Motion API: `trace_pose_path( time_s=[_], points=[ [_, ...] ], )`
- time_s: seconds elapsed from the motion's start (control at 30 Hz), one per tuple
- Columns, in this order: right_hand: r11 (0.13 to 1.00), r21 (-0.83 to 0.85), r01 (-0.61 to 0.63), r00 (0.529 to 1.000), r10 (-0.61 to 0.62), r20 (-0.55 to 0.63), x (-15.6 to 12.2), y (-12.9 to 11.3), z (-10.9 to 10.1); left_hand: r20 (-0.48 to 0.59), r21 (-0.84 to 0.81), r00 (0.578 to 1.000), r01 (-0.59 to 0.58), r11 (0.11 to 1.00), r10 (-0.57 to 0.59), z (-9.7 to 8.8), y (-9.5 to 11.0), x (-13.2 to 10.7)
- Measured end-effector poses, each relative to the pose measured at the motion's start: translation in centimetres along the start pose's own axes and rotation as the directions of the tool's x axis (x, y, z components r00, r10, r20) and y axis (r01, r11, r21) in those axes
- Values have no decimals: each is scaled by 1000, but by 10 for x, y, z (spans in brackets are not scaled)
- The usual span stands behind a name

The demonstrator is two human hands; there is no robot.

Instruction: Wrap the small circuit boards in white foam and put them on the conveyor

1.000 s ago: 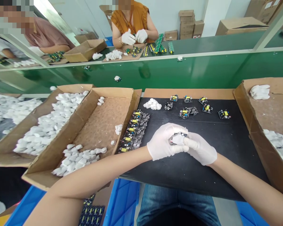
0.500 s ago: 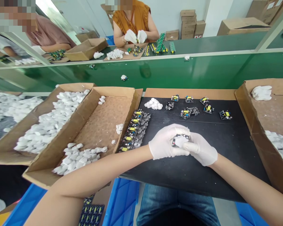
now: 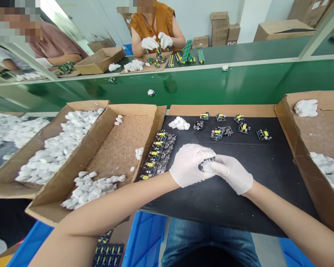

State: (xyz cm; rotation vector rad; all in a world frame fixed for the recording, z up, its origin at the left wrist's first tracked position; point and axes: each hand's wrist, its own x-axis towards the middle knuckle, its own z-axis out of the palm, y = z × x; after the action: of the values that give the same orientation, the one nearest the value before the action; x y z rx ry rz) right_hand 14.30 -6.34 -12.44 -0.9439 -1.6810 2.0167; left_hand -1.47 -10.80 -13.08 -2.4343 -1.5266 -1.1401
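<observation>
Between my gloved hands, above the black work mat (image 3: 256, 185), is a small circuit board (image 3: 203, 165) with a white putty-like lump (image 3: 209, 167) on it. My left hand (image 3: 189, 165) wraps round the board from the left, fingers closed on it. From the right, my right hand (image 3: 230, 171) has its thumb and fingers pinched on the lump and board edge; the fingers partly hide both. Left of my hands stands a panel of joined boards (image 3: 156, 154) with yellow parts. A heap of white lumps (image 3: 179, 123) lies behind them.
Several loose circuit boards (image 3: 244, 128) lie at the mat's far side. Cardboard trays (image 3: 128, 129) with white lumps flank it on the left, another cardboard box (image 3: 285, 122) on the right. Beyond, a green conveyor (image 3: 195, 87) carries small boards; a co-worker's gloved hands (image 3: 157, 41) work across it.
Both my hands have shifted slightly left with the board still held. Boards on the conveyor have moved right. The co-worker's hands across the conveyor have moved apart, with a board now visible below them.
</observation>
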Motion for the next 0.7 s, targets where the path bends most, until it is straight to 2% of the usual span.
trace_pose_path(
  time_s=[0.07, 0.27, 0.37, 0.47, 0.57, 0.7],
  points=[
    [999, -27, -29, 999, 29, -22, 1, -2, -1, 30, 27, 999, 22, 999, -23, 0, 1, -1],
    [996, -87, 7, 999, -11, -49, -1, -2, 0, 177, -3, 981, 84, 996, -82, -2, 3, 1],
    [992, -123, 17, 998, -25, -62, -3, -4, 3, 200, -55, 978, 70, 996, -57, -2, 1, 2],
    [987, -147, 68, 997, -72, -26, -4, -7, 4, 198, -80, 980, 45, 996, -29, -1, -1, 2],
    [980, -166, 112, 993, -105, 47, -4, -9, 3, 136, -80, 991, 15, 997, -4, 0, -4, 0],
    [980, -197, 36, 999, -33, 22, -3, -7, 4, 137, -68, 989, -40, 997, 49, 0, -6, 0]
  ],
)
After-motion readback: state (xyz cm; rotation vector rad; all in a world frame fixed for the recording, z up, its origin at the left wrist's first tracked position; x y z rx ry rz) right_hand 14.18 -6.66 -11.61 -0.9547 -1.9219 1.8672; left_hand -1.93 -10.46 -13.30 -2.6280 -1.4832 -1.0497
